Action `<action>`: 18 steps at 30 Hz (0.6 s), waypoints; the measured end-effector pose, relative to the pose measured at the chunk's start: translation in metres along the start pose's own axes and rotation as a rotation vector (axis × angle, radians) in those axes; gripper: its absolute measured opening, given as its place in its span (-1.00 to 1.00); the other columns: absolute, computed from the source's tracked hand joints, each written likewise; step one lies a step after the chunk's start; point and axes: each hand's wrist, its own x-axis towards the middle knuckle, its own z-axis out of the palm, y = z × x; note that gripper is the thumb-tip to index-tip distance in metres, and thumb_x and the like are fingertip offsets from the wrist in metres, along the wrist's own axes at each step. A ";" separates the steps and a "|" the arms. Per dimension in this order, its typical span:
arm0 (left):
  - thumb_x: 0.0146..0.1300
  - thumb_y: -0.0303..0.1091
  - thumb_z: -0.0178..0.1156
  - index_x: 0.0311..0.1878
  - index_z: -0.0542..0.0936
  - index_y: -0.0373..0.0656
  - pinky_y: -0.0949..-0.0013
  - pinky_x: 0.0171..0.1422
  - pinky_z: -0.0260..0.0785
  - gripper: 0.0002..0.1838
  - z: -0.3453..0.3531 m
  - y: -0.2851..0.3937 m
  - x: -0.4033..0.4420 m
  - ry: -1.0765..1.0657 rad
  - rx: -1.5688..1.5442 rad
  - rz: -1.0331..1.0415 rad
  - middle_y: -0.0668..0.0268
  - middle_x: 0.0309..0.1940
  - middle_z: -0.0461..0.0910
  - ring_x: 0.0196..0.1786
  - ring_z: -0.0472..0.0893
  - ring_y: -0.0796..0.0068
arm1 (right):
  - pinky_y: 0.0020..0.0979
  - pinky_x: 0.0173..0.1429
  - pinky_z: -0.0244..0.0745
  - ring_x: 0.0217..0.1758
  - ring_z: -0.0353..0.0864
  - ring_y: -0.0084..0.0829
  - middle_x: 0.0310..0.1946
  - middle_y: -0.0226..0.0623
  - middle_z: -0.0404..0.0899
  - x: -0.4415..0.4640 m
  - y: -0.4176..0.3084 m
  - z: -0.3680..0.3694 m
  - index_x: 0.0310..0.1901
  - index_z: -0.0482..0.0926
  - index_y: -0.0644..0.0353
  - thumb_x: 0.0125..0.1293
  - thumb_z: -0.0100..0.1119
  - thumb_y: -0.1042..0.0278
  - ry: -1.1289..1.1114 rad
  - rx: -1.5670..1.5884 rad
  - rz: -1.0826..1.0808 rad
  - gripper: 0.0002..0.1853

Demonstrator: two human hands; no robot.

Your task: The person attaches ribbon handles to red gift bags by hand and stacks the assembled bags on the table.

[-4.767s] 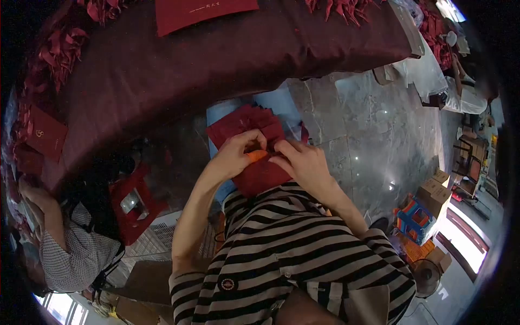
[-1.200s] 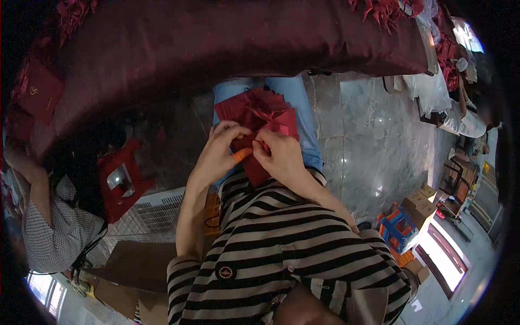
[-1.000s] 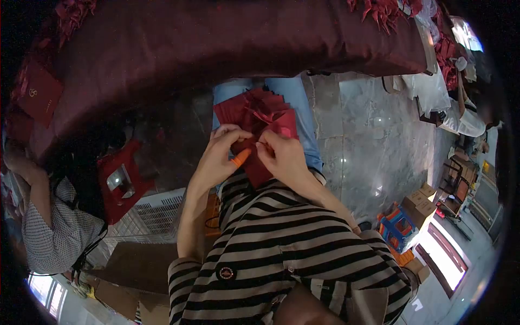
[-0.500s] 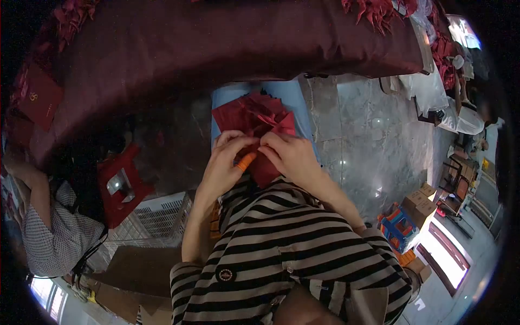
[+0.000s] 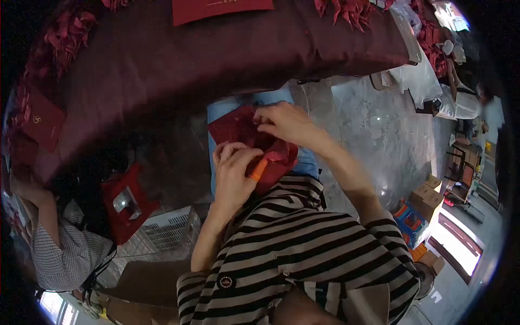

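From here the work looks unfinished to me: the red stack [image 5: 223,129] lies across the lap [image 5: 215,112], under both hands, though I can't tell how many pieces are done. The left hand [image 5: 234,172] bends its fingers over the stack's waist-side part; the right [image 5: 292,124], fingers narrow at its knee-side edge, may or may not pinch something.

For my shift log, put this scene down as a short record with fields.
Left hand: on the red pieces, wearing an orange finger cover
Right hand: over the far part of the pieces; contact unclear
Beneath the pieces: blue trousers
Ahead: dark red cloth bearing bunched red strips
Left side: white crate
Right side: cardboard boxes
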 end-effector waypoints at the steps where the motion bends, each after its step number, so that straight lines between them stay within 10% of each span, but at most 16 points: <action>1: 0.09 -0.35 0.38 -0.13 0.65 -0.11 0.06 0.34 0.10 -0.74 0.000 0.000 0.000 0.000 -0.001 -0.013 0.23 -0.20 0.59 0.08 0.47 0.19 | -0.12 -0.16 0.49 -0.26 0.62 -0.08 -0.30 -0.12 0.64 0.002 0.002 -0.002 -0.08 0.57 0.20 0.24 0.22 0.18 -0.015 0.122 -0.038 -0.68; 12: -0.02 -0.53 0.34 -0.18 0.66 -0.05 0.14 0.11 0.24 -0.72 0.018 0.012 -0.009 0.106 -0.050 0.115 0.26 -0.18 0.45 -0.01 0.46 0.19 | -0.24 -0.27 0.43 -0.42 0.58 -0.27 -0.46 -0.17 0.63 -0.008 0.008 -0.015 -0.21 0.64 0.25 0.21 0.11 0.28 -0.589 0.272 -0.343 -0.75; 18: -0.03 -0.50 0.47 0.07 0.43 -0.18 0.19 0.23 0.31 -0.42 0.032 0.007 -0.017 0.234 -0.145 0.076 0.16 0.10 0.30 0.18 0.37 0.14 | -0.31 -0.30 0.41 -0.42 0.58 -0.36 -0.47 -0.25 0.64 -0.019 0.001 -0.029 -0.13 0.67 0.18 0.21 0.19 0.23 -0.654 0.369 -0.100 -0.73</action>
